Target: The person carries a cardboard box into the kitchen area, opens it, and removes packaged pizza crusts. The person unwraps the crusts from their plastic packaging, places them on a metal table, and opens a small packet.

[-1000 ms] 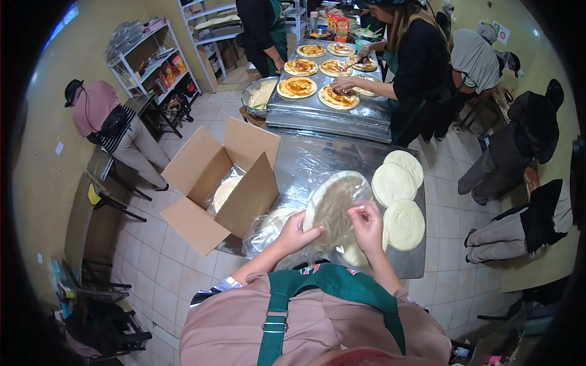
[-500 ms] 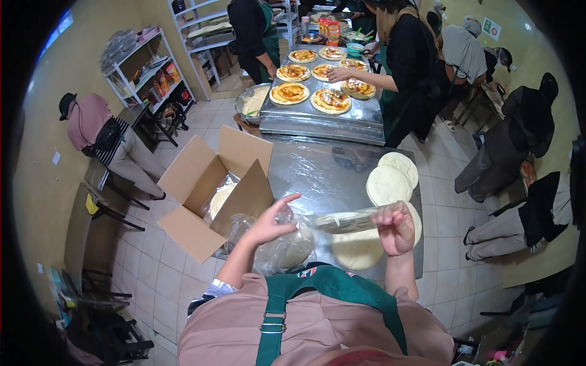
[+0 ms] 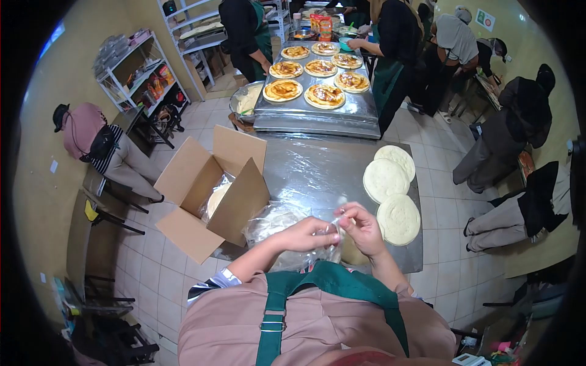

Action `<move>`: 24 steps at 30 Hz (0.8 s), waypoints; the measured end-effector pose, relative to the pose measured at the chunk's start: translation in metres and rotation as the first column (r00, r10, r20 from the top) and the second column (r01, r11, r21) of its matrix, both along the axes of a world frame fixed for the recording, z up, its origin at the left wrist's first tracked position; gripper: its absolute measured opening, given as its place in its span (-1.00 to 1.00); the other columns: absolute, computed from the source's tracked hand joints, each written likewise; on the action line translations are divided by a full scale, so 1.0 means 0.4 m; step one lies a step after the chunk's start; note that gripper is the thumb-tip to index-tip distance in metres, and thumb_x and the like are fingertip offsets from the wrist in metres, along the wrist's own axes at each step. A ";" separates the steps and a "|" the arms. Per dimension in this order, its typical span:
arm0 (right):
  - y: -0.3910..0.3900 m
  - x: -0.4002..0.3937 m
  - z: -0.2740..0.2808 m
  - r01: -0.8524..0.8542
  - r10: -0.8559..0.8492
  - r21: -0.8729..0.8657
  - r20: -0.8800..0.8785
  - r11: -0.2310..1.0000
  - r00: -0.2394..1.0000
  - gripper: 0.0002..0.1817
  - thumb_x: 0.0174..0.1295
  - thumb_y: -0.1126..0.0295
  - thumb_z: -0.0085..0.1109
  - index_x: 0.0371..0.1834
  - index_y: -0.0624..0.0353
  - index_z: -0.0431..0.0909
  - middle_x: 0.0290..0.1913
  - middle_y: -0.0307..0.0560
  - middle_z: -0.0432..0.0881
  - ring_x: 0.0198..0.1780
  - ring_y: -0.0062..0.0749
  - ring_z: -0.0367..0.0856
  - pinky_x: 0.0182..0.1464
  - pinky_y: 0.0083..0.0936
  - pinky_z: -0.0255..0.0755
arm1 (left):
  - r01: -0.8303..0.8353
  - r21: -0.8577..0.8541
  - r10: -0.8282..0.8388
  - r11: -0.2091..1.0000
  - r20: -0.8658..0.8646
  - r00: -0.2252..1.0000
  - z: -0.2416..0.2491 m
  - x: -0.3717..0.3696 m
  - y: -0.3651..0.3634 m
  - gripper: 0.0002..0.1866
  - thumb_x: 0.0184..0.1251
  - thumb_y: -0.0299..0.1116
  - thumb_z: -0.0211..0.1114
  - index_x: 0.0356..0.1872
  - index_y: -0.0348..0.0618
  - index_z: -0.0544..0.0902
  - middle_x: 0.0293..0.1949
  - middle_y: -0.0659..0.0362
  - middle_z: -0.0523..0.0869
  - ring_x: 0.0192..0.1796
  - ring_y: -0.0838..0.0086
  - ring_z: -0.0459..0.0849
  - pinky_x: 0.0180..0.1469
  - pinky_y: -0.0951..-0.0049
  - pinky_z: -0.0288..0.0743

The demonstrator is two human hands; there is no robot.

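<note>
Both bare hands meet low over the steel table (image 3: 305, 161) as I watch remotely: the left hand (image 3: 310, 235) comes in palm down, fingers curled and pinched on a thin clear plastic film (image 3: 339, 215); the right hand (image 3: 361, 229) is raised beside it, thumb and fingertips pinching the same film.

At ten o'clock from them I see an open brown cardboard box (image 3: 244, 198), its flaps spread, holding a pale round disc (image 3: 217, 200) among clear plastic. Farther off, at eleven, a round bowl (image 3: 247, 102) contains pale dough.

The film looks crumpled and glossy between the fingertips. At nine to ten o'clock, pale contents show through a wrinkled clear plastic bag (image 3: 268, 219). At two o'clock lie three flat, cream-coloured dough rounds (image 3: 386, 181), overlapping; another pale round (image 3: 353, 253) sits partly hidden under the hands.
</note>
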State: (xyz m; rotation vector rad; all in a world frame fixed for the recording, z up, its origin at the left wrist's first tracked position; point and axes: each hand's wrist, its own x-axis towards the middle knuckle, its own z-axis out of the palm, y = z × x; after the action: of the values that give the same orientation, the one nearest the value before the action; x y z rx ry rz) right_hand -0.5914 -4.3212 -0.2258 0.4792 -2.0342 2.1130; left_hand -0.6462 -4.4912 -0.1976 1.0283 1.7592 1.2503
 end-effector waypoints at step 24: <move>0.060 -0.036 -0.104 0.476 -0.371 -0.211 0.394 0.854 0.841 -0.91 -0.03 0.60 0.09 -0.48 0.22 0.39 -0.40 -0.17 0.45 -0.34 -0.55 0.38 -0.24 -0.66 0.27 | -0.678 0.100 0.522 0.729 0.560 0.643 -0.109 -0.026 -0.050 -0.64 0.20 -0.11 0.07 -0.66 -0.13 0.37 -0.73 0.37 0.25 -0.64 0.69 0.16 -0.58 0.64 0.04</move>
State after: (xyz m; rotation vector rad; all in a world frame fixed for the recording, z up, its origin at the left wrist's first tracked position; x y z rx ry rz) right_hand -0.6057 -4.2973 -0.2673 -0.3883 -1.6959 2.2563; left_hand -0.6565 -4.5113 -0.2410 0.1580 1.5503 2.0506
